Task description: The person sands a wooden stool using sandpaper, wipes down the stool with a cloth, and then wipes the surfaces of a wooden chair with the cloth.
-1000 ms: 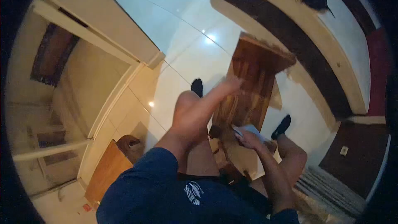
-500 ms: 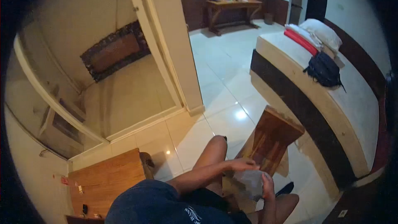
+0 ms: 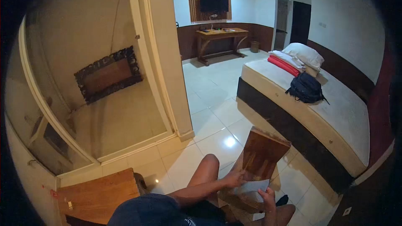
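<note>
A thin whitish sheet [image 3: 254, 186], paper or plastic, is stretched between my two hands above my lap. My left hand [image 3: 234, 178] is closed on its left edge, and my right hand [image 3: 266, 195] pinches the right side with the thumb on top. Just beyond the sheet stands a brown wooden bench [image 3: 264, 150], close to both hands. My bent knees lie to either side of the sheet.
A low wooden table [image 3: 100, 190] is at the lower left. To the right is a bed [image 3: 335, 113] bearing a dark backpack [image 3: 306, 88], a red folded cloth [image 3: 283, 65] and pillows. A desk [image 3: 222, 33] stands under a television [image 3: 214, 3]. Glass panels [image 3: 125, 121] fill the left.
The view has tilted up, bringing the television into sight. My hands have drawn the whitish sheet flatter, and it looks less crumpled than before.
</note>
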A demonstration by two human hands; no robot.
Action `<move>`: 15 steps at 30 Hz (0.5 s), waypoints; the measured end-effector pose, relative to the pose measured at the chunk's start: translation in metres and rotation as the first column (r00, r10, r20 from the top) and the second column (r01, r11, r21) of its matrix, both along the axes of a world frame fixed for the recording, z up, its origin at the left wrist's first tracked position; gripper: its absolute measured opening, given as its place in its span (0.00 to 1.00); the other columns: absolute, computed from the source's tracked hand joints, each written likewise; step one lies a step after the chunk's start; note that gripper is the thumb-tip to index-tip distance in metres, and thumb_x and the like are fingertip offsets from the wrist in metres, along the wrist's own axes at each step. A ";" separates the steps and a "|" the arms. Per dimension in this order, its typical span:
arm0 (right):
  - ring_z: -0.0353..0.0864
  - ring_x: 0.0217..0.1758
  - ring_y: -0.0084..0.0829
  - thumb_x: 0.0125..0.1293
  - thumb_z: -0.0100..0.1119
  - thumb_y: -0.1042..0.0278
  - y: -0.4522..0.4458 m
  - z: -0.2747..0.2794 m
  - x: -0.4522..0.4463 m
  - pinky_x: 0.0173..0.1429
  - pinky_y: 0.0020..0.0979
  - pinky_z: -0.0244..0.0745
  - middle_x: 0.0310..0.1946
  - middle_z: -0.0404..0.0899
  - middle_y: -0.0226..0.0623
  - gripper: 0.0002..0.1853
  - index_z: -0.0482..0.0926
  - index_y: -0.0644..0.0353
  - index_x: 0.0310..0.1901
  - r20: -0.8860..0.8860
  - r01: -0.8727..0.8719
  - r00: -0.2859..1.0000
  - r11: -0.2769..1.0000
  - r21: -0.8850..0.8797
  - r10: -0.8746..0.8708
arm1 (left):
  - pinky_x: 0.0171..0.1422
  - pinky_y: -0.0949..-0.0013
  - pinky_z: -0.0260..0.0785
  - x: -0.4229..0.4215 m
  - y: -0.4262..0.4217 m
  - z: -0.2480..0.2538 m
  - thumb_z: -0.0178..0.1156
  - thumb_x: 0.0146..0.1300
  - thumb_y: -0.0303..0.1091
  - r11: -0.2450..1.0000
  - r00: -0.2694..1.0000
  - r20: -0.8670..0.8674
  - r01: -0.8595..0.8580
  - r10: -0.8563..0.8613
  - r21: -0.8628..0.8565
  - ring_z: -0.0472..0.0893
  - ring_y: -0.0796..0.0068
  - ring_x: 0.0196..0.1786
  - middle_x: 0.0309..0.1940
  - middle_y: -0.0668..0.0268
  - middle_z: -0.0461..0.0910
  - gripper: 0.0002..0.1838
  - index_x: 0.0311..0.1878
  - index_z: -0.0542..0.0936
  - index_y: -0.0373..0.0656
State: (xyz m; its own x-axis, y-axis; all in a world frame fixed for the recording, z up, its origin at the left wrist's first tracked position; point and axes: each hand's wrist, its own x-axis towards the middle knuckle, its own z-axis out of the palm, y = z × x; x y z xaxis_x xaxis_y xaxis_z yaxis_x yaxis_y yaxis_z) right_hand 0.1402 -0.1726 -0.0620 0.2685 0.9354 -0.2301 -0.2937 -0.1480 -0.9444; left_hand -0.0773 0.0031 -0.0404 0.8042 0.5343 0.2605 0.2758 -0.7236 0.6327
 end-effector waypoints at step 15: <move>0.81 0.45 0.24 0.69 0.65 0.64 -0.002 0.092 -0.044 0.51 0.29 0.75 0.44 0.83 0.29 0.13 0.84 0.61 0.50 0.069 0.037 0.997 0.999 -0.034 -0.035 | 0.48 0.68 0.73 0.021 -0.034 0.030 0.76 0.56 0.32 0.760 0.936 0.320 0.314 -0.147 -0.570 0.76 0.76 0.42 0.41 0.68 0.78 0.24 0.55 0.77 0.42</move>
State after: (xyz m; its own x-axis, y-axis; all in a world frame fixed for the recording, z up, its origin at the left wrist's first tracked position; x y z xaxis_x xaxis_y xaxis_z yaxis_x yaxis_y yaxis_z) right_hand 0.0960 -0.1747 0.0303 0.3181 0.9165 -0.2425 -0.2341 -0.1719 -0.9569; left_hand -0.0559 -0.0309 -0.0104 0.8789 0.4527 0.1501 -0.0696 -0.1896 0.9794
